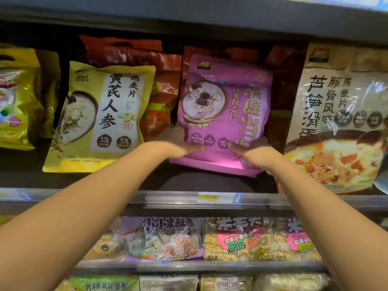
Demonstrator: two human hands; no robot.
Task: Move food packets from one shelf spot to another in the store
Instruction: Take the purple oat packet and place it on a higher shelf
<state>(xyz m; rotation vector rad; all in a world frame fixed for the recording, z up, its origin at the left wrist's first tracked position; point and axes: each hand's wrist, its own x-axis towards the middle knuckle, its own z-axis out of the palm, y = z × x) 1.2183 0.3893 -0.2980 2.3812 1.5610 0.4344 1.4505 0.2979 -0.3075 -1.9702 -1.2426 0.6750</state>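
A purple oatmeal packet (226, 106) stands upright in the middle of the upper shelf, leaning slightly back. My left hand (178, 141) grips its lower left side, thumb on the front and fingers hidden behind it. My right hand (252, 150) grips its lower right side in the same way. A yellow oatmeal packet (100, 116) leans on the shelf to the left. Red packets (165, 85) stand behind both.
A large beige packet (340, 122) stands close on the right, and yellow bags (16, 97) at the far left. The shelf's front rail (216, 199) carries a price label. Lower shelves hold bags of puffed snacks (247, 238). The shelf above overhangs.
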